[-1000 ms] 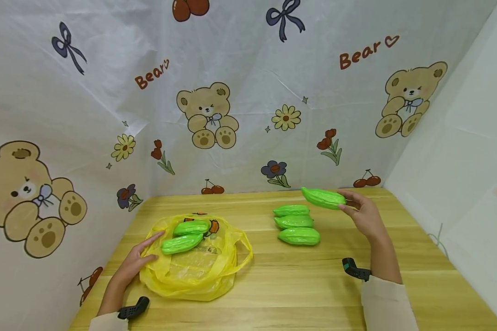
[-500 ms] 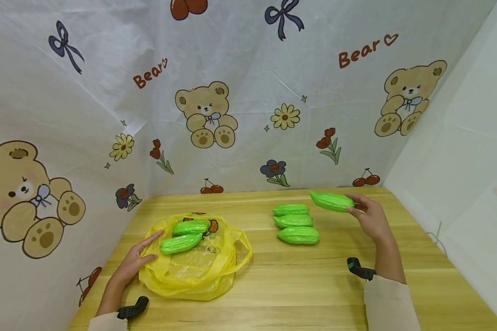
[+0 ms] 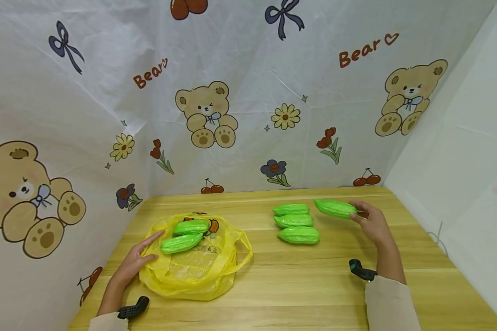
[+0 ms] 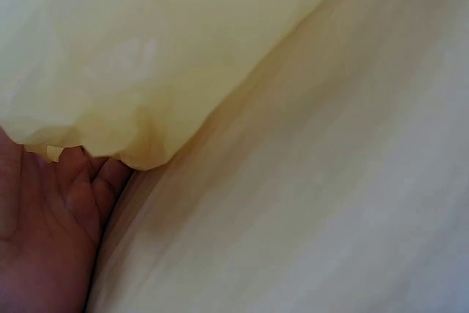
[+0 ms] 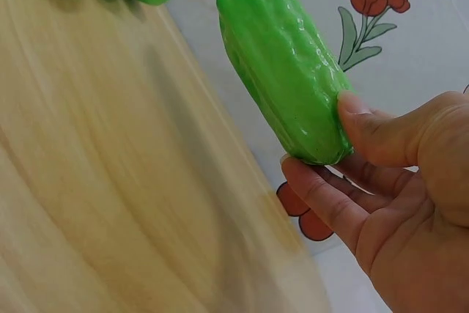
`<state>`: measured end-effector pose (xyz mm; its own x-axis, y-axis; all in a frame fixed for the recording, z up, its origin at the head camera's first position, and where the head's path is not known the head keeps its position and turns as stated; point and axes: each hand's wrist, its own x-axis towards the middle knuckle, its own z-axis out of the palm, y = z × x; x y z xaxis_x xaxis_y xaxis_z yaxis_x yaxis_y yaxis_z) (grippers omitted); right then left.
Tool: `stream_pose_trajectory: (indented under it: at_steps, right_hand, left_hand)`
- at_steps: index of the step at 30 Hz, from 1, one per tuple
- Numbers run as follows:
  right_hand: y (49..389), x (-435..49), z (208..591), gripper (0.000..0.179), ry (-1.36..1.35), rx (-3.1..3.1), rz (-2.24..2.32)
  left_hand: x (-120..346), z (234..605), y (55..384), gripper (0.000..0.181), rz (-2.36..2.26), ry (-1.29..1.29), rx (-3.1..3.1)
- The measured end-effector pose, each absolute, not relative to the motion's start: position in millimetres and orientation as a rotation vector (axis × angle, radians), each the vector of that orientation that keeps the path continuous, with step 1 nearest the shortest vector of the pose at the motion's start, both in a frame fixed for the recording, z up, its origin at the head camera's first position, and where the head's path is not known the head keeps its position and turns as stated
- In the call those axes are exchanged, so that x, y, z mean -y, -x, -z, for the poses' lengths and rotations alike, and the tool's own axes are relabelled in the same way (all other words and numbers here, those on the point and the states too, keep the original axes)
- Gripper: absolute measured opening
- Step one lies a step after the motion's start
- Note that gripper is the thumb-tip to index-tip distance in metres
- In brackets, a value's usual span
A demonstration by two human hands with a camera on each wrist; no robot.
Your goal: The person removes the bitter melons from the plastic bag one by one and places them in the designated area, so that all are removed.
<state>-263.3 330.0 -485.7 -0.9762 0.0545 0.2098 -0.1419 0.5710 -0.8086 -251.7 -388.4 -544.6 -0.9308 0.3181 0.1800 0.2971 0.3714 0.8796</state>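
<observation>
My right hand (image 3: pixel 372 223) pinches one end of a bright green, ridged bitter melon (image 3: pixel 334 209) between thumb and fingers. In the right wrist view this bitter melon (image 5: pixel 282 67) is tilted and held above the table, its shadow falling on the wood. Left of it, three similar bitter melons (image 3: pixel 293 220) lie side by side in a column. A yellow plastic bag (image 3: pixel 190 280) lies spread on the left, with two bitter melons (image 3: pixel 181 243) on or in it; I cannot tell which. My left hand (image 3: pixel 134 263) touches the bag's left side, fingers extended and thumb apart.
The wooden table (image 3: pixel 281 280) ends at a white curtain (image 3: pixel 248 151) printed with bears and flowers, which stands behind and at the left. At the right is a pale wall (image 3: pixel 472 151), with a thin cord (image 3: pixel 439 239) by the table edge. One bag handle (image 3: pixel 245 250) sticks out rightward.
My right hand has moved to the right and then slightly down with the bitter melon. The left hand and the bag stay in place.
</observation>
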Motion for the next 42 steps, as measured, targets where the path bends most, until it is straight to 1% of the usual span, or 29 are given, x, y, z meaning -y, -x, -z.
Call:
stream_pose_trajectory:
  at_steps: [25, 42]
  right_hand:
    - [268.8, -342.7, 514.6, 0.045, -0.072, 2.688, -1.335]
    - [269.4, -340.4, 518.5, 0.046, -0.095, 2.697, -1.366]
  left_hand:
    - [389.6, 545.6, 251.7, 0.063, -1.641, -0.565, -2.583]
    - [387.9, 544.3, 250.9, 0.063, -1.628, -0.529, -2.591]
